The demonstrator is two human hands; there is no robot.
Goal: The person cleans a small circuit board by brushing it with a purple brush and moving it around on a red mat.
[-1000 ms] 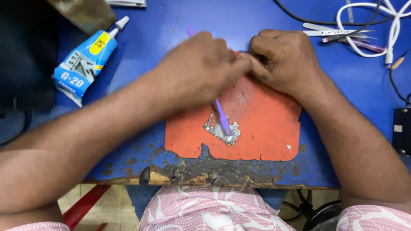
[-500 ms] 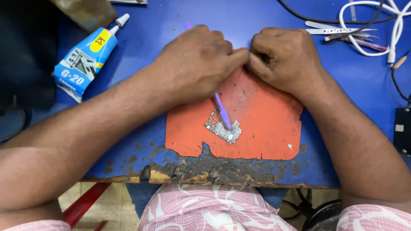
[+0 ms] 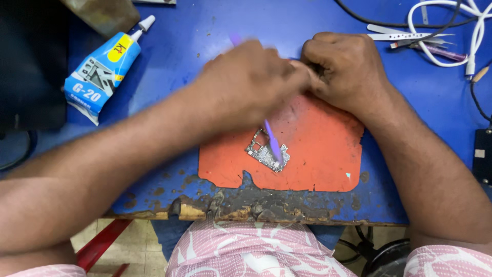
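Meanwhile, blue glue tube (image 3: 100, 69) lies left of left hand (image 3: 246, 84)

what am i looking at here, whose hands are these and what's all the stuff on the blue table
The picture comes from a camera worn on a person's head, looking down at their own two bare hands; there is no machine. The left hand holds a thin purple tool whose tip rests on a small circuit board. The board lies on an orange mat on a worn blue table. The right hand is curled beside the left; what it grips is hidden. Nearby lie a blue glue tube, metal tweezers and white cables.
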